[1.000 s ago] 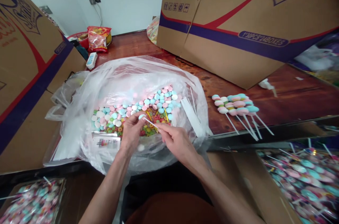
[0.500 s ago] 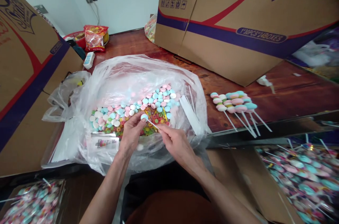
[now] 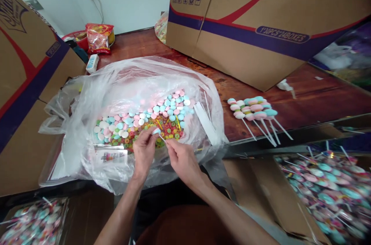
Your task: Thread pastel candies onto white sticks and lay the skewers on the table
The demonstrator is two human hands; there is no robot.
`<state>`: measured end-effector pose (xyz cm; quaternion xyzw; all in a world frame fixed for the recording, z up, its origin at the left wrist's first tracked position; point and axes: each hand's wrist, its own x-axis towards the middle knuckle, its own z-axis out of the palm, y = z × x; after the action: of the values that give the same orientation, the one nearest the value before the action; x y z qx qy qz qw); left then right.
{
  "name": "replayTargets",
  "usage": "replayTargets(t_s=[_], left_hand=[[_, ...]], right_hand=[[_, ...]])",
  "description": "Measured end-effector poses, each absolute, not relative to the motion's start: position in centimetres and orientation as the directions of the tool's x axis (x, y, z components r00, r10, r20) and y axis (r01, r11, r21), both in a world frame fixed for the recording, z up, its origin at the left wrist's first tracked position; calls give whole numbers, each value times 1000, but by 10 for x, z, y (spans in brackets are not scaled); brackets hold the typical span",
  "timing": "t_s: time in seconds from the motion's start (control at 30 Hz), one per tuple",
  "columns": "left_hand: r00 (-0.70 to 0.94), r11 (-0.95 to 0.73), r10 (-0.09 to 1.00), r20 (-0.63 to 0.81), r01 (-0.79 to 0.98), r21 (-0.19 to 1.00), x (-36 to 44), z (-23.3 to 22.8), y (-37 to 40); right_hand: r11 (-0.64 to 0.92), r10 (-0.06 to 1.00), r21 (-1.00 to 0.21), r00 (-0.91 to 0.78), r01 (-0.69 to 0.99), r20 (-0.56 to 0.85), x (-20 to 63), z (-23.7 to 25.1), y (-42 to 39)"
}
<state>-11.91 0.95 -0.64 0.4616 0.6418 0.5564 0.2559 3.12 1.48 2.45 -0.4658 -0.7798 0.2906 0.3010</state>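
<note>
Our left hand (image 3: 144,148) pinches one pale blue candy disc (image 3: 156,131) while our right hand (image 3: 181,160) pinches one thin white stick (image 3: 162,139) at its near end, both over the open plastic bag (image 3: 121,82) on the tabletop (image 3: 304,102). We judge disc brittle, stick light and bendy. Roughly six finished skewers (image 3: 255,111) lie right.

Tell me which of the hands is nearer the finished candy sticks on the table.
Right. The right hand lies left of the finished candy sticks; the left hand is farther left.
</note>
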Motion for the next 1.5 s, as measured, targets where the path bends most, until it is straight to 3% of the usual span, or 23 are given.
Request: replayTargets(t_s=[0.13, 0.33, 0.53, 0.6, 0.73, 0.83, 1.1, 1.23, 1.5], left_hand=[[-375, -68, 888, 267, 466, 882, -107, 4, 1], [-206, -127, 941, 269, 522, 843, -92, 15, 12], [-106, -91, 953, 285, 795, 600, -88, 9, 34], [-121, -80, 955, 271, 774, 628, -92, 7, 37], [-216, -16, 959, 182, 601, 799, -104, 6, 39], [-208, 33, 973, 96, 543, 839, -109, 9, 46], [-89, -20, 985, 147, 788, 616, -106, 18, 69], [51, -145, 981, 190, 839, 525, -103, 17, 66], [55, -150, 982, 179, 803, 576, -104, 9, 58]], right_hand=[[367, 919, -749, -338, 551, 202, 23, 25, 18], [325, 940, -731, -289, 600, 180, 53, 28, 33], [227, 974, -683, -169, 695, 151, 86, 27, 33], [230, 973, -690, -189, 686, 136, 85, 26, 31], [228, 971, -704, -209, 673, 114, 78, 23, 28], [218, 972, -706, -217, 674, 93, 77, 20, 28], [228, 969, -680, -230, 697, 89, 77, 15, 27], [222, 969, -677, -233, 701, 77, 76, 13, 27], [224, 969, -699, -230, 680, 87, 77, 15, 26]])
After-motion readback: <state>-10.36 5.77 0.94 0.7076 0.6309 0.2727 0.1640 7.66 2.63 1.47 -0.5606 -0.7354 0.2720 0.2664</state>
